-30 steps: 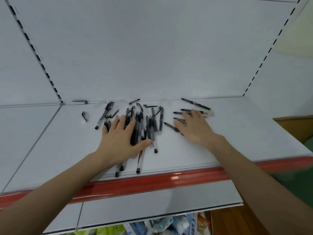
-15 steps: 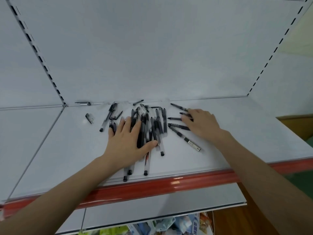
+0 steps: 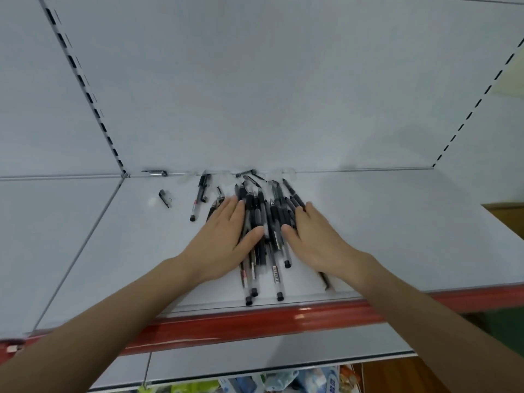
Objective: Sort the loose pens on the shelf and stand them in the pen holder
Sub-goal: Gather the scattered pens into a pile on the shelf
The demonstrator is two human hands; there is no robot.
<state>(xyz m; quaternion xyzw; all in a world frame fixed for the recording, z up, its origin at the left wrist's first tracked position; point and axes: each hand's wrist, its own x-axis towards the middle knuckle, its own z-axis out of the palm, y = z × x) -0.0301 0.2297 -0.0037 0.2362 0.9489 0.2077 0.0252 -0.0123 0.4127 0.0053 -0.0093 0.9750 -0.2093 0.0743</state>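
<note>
Several black and clear pens (image 3: 263, 222) lie bunched lengthwise in a pile on the white shelf (image 3: 397, 228). My left hand (image 3: 224, 239) lies flat with straight fingers against the pile's left side, thumb over the pens. My right hand (image 3: 314, 236) presses flat against the pile's right side, covering some pens. One pen (image 3: 198, 198) lies apart to the left, with a loose cap (image 3: 164, 198) further left and another pen (image 3: 154, 173) along the back wall. No pen holder is in view.
A red strip (image 3: 255, 321) runs along the shelf's front edge. The white back panel (image 3: 255, 95) rises behind, with slotted uprights at left and right. Packaged goods (image 3: 283, 381) show on a lower shelf.
My right hand has swept leftward, pushing the scattered pens on the right into the main pile. Both hands now flank the pile closely; the view has shifted slightly.
</note>
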